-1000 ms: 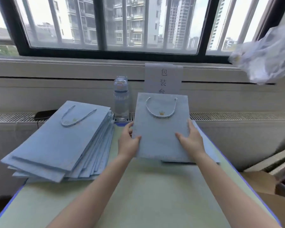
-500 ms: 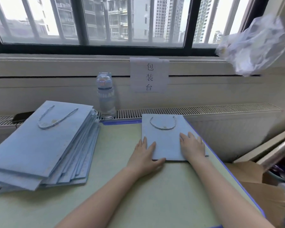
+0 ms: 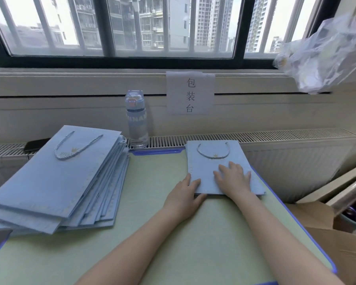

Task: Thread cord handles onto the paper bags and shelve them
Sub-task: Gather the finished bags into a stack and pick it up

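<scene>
Right hand [image 3: 233, 176]: flat, fingers spread, pressing the paper bag [image 3: 220, 167].
Left hand [image 3: 184, 195]: flat, fingertips on bag's near-left corner.
Bag: lies under both hands; cord handle [image 3: 213, 153] beyond the fingers.
Stack of bags [image 3: 56, 182]: well left of left hand.

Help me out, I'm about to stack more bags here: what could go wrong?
The fanned stack at the left appears to overhang the table edge; it could slide off. The bag under the flat left hand and right hand sits at the table's right edge; a push might tip it off. The water bottle stands close behind; a knock could wet paper.
</scene>
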Demonstrator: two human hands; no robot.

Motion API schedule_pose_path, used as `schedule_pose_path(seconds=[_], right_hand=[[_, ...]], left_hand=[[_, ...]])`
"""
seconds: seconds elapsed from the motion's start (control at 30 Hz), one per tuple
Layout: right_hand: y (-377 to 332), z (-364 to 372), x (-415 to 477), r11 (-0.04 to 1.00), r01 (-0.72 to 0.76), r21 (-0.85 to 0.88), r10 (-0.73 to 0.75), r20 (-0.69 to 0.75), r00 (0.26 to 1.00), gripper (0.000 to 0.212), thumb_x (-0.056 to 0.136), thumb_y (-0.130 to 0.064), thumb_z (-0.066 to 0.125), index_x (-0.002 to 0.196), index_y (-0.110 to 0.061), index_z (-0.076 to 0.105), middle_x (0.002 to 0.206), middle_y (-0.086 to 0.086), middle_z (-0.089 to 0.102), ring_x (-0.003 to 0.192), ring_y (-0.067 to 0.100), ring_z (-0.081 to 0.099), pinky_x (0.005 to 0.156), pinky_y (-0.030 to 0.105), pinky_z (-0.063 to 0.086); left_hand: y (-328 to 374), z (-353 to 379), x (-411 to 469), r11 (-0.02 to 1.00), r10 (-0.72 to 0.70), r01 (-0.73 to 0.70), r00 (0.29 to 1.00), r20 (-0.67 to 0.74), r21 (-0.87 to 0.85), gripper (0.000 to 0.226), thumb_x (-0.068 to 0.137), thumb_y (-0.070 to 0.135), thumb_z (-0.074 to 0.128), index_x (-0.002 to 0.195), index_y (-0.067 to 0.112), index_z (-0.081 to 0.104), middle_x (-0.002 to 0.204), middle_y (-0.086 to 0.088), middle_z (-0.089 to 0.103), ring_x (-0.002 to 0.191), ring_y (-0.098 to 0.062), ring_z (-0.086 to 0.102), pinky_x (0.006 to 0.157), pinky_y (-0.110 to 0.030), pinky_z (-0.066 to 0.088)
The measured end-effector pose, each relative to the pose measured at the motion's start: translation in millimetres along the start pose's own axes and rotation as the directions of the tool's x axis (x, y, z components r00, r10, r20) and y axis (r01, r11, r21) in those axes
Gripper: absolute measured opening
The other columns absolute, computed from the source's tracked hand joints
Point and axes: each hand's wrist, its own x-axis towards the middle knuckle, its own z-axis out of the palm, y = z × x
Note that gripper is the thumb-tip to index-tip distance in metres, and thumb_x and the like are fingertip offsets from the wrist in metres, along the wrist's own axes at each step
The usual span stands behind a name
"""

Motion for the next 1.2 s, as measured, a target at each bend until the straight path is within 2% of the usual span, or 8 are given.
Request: schedule_pose_path(seconds=[0.23,0.4,0.47,0.6,0.73,0.9,1.0,1.2], right_hand=[[-19,-3,-29,0.904,0.383,0.191,-0.401,0.064,0.914,0.038,0.1,-0.042,0.031,0.122,-0.021,0.054,0.137,0.002,0.042,0.132,0.02,0.034,0.109,0.041,0.02],[10,-10,-41,0.873,0.417,0.252,-0.441,0.042,0.897,0.053,0.092,-0.045,0.054,0.141,-0.027,0.043,0.149,-0.01,0.034,0.135,0.013,0.034,0.107,0.028,0.029],[12,-7,-45,0.867,0.471,0.162,-0.463,-0.085,0.882,0.044,0.094,-0.023,0.053,0.138,-0.024,0.048,0.146,-0.006,0.042,0.131,0.015,0.042,0.102,0.032,0.04],[9,-12,-56,0.829,0.548,0.114,-0.362,-0.637,0.681,0.042,0.082,-0.004,0.038,0.112,-0.01,0.067,0.109,0.007,0.071,0.092,0.021,0.069,0.064,0.034,0.058],[6,-44,-75,0.733,0.576,0.362,0.011,-0.853,0.522,0.02,0.095,-0.014,0.048,0.105,-0.004,0.061,0.068,0.011,0.061,0.063,0.017,0.048,0.057,0.019,0.034],[6,-61,-74,0.346,0.501,0.794,0.404,-0.607,0.684,0.017,0.089,-0.019,0.048,0.102,-0.012,0.054,0.088,-0.007,0.058,0.077,-0.006,0.054,0.071,0.019,0.041],[6,-57,-74,0.056,0.458,0.887,0.449,-0.432,0.782,0.03,0.094,-0.006,0.05,0.112,-0.03,0.046,0.115,0.002,0.06,0.103,0.012,0.059,0.09,0.025,0.046],[2,-49,-81,-0.032,0.38,0.924,0.461,-0.323,0.826,0.044,0.096,-0.001,0.047,0.115,-0.041,0.041,0.135,0.015,0.052,0.116,0.023,0.056,0.097,0.035,0.046]], left_hand=[[-1,1,-4,0.993,0.09,-0.107,0.959,-0.267,-0.051,0.028,0.1,0.031,0.044,0.102,0.009,0.061,0.103,-0.006,0.061,0.096,-0.027,0.058,0.072,-0.034,0.038],[-2,1,-5,0.976,0.162,-0.211,0.876,-0.454,-0.06,0.05,0.085,0.051,0.041,0.08,0.007,0.065,0.085,-0.007,0.066,0.074,-0.026,0.063,0.055,-0.031,0.047],[-3,-1,-6,0.962,0.19,-0.266,0.805,-0.561,-0.056,0.044,0.081,0.047,0.049,0.079,0.008,0.07,0.085,-0.006,0.072,0.072,-0.021,0.067,0.05,-0.03,0.053],[-3,-18,-9,0.894,0.188,-0.401,0.739,-0.647,-0.199,0.053,0.085,0.038,0.061,0.125,0.004,0.057,0.131,-0.009,0.057,0.119,-0.013,0.053,0.098,-0.019,0.044],[2,-43,-17,0.772,-0.188,-0.199,0.836,-0.515,-0.604,0.075,0.086,0.041,0.061,0.148,0.014,0.027,0.151,-0.001,0.033,0.137,-0.012,0.032,0.114,-0.031,0.028],[-6,-64,-12,0.655,-0.374,-0.035,0.853,-0.364,-0.755,0.083,0.09,0.043,0.057,0.152,0.015,0.01,0.158,0.0,0.018,0.144,-0.016,0.019,0.117,-0.033,0.018],[-12,-71,-12,0.652,-0.42,0.006,0.835,-0.355,-0.758,0.082,0.092,0.038,0.058,0.152,0.011,0.009,0.158,-0.003,0.017,0.145,-0.017,0.015,0.117,-0.03,0.015],[-31,-77,-17,0.657,-0.454,-0.01,0.793,-0.407,-0.753,0.055,0.089,0.02,0.066,0.139,0.016,0.041,0.13,0.0,0.053,0.113,-0.015,0.05,0.089,-0.02,0.037]])
